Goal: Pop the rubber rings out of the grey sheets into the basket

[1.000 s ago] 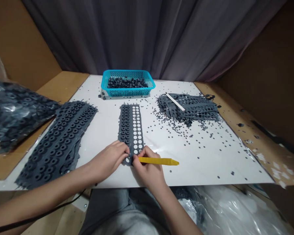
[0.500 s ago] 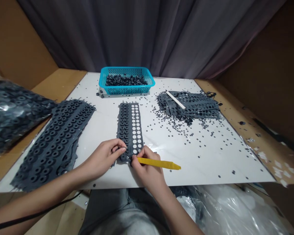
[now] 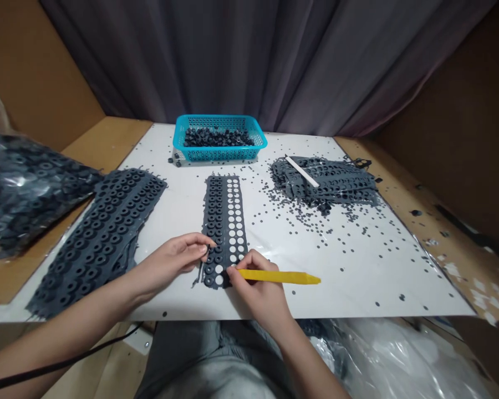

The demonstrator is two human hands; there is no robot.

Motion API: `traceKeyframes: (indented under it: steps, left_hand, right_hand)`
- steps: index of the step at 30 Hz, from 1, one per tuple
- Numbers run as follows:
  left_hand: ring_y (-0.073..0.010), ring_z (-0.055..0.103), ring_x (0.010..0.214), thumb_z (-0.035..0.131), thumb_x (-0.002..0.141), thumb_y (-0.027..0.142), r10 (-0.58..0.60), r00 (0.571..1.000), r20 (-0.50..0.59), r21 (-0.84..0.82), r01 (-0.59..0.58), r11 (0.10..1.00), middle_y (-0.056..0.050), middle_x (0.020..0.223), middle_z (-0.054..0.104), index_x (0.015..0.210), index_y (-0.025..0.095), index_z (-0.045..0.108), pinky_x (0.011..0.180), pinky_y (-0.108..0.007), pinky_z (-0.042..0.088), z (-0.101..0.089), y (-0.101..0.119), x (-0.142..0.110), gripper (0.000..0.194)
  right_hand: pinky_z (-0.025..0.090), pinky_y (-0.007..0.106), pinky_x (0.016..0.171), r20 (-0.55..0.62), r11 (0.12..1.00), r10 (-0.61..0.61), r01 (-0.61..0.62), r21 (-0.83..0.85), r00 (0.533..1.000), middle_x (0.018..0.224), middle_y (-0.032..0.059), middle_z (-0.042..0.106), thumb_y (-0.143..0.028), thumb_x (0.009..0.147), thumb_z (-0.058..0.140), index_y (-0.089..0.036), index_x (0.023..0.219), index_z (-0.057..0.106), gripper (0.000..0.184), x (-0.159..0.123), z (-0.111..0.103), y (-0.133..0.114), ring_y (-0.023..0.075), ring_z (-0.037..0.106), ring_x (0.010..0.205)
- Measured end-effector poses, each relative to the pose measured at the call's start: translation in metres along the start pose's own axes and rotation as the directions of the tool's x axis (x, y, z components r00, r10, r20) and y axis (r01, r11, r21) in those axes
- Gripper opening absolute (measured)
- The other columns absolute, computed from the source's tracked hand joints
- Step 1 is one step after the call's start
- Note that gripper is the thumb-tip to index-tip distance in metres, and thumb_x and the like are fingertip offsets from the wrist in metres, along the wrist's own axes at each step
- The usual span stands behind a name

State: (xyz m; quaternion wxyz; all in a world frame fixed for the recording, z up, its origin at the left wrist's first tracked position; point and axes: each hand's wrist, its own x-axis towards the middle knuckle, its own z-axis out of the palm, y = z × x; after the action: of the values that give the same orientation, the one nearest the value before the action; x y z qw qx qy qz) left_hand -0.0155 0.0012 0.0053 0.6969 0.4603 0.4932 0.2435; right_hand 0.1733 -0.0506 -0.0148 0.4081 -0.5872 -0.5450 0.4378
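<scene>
A dark grey rubber sheet lies in front of me, with rows of ring-shaped parts on its left side and rows of round holes showing white on its right. My left hand is over the sheet's left edge, thumb and finger pinched on a small black rubber piece. A yellow pen-shaped tool is in the closed fingers of my right hand, beside the sheet's near right corner. My fingers hide the tool's working tip. Two white holes show in the ring rows at the near end.
A blue basket of small black parts stands at the back. Left are another ringed sheet and a clear bag of rings. A white pen-shaped tool rests on stacked punched sheets, with small dark discs scattered around.
My left hand has lifted slightly away from the near end of the sheet with a small black piece. Two holes there are now visible. The view has shifted a little.
</scene>
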Motion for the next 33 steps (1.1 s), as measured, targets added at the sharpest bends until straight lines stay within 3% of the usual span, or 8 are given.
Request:
traceKeyframes:
  steps: [4,8,15,19,22,25,29,33]
  left_hand:
    - [-0.0063,0.032,0.056,0.062,0.078,0.038,-0.067,0.997,0.040,-0.223,0.074,0.972,0.001,0.069,0.045,0.091,0.014,0.062,0.048,-0.017,0.022,0.003,0.000,-0.004,0.027]
    - [-0.0066,0.030,0.056,0.061,0.078,0.038,-0.083,0.995,0.050,-0.298,0.094,0.950,0.000,0.067,0.044,0.088,0.014,0.063,0.047,-0.018,0.022,0.006,0.002,-0.007,0.026]
    - [-0.0068,0.032,0.053,0.051,0.079,0.031,-0.126,0.991,0.055,-0.406,0.137,0.903,-0.002,0.067,0.048,0.083,0.013,0.060,0.046,-0.018,0.024,0.004,0.004,-0.006,0.020]
    - [-0.0100,0.040,0.056,0.038,0.081,0.033,-0.054,0.997,0.050,-0.425,0.070,0.902,-0.005,0.074,0.053,0.076,0.015,0.056,0.046,-0.021,0.029,0.000,0.005,-0.002,0.026]
    - [-0.0104,0.040,0.054,0.039,0.084,0.037,0.000,1.000,-0.014,-0.277,-0.004,0.961,-0.001,0.067,0.049,0.071,0.017,0.051,0.045,-0.022,0.030,-0.001,0.006,0.001,0.027]
    - [-0.0098,0.039,0.053,0.049,0.081,0.037,0.097,0.992,-0.078,0.102,-0.089,0.991,0.002,0.062,0.046,0.071,0.017,0.052,0.046,-0.022,0.029,0.002,0.007,0.003,0.023]
    - [-0.0117,0.045,0.060,0.056,0.077,0.028,0.359,0.933,0.035,0.663,-0.291,0.690,0.001,0.069,0.054,0.080,0.018,0.061,0.055,-0.023,0.034,0.007,0.012,0.003,0.012]
    - [-0.0157,0.054,0.076,0.053,0.079,0.023,0.432,0.876,0.214,0.796,-0.413,0.443,-0.004,0.084,0.060,0.089,0.018,0.062,0.068,-0.026,0.041,0.010,0.015,0.004,0.014]
  right_hand:
    - [0.040,0.021,0.048,0.012,0.986,0.049,-0.050,0.161,0.999,0.061,-0.0004,0.059,-0.034,0.073,0.065,-0.018,0.071,0.054,0.020,0.001,-0.007,-0.009,0.0107,0.051,0.052]
    - [0.046,0.022,0.049,0.014,0.970,0.086,-0.087,0.229,0.996,0.067,0.0012,0.063,-0.032,0.070,0.068,-0.017,0.077,0.058,0.019,0.006,-0.011,-0.013,0.0124,0.058,0.053]
    - [0.049,0.023,0.053,0.080,0.976,0.086,-0.100,0.191,0.993,0.066,0.0033,0.066,-0.024,0.074,0.059,-0.016,0.081,0.061,0.010,0.014,-0.012,-0.009,0.0146,0.063,0.058]
    - [0.046,0.021,0.049,0.072,0.980,0.110,-0.120,0.157,0.991,0.057,0.0007,0.064,-0.015,0.071,0.052,-0.016,0.073,0.060,0.008,0.017,-0.010,-0.006,0.0130,0.060,0.050]
    - [0.045,0.020,0.048,0.041,0.976,0.120,-0.125,0.179,0.992,0.054,-0.0002,0.063,-0.014,0.069,0.051,-0.016,0.071,0.058,0.007,0.017,-0.009,-0.004,0.0127,0.060,0.048]
    - [0.045,0.020,0.046,0.018,0.971,0.120,-0.121,0.208,0.993,0.052,-0.0012,0.062,-0.014,0.069,0.050,-0.017,0.068,0.055,0.006,0.016,-0.008,-0.002,0.0125,0.058,0.046]
    - [0.043,0.020,0.045,0.014,0.984,0.094,-0.095,0.149,0.995,0.050,-0.0014,0.060,-0.015,0.068,0.050,-0.017,0.067,0.054,0.005,0.016,-0.007,-0.001,0.0123,0.057,0.045]
    - [0.041,0.021,0.047,0.011,0.999,0.040,-0.040,0.022,0.999,0.052,-0.0009,0.059,-0.016,0.069,0.049,-0.017,0.066,0.055,0.007,0.017,-0.006,-0.003,0.0123,0.055,0.047]
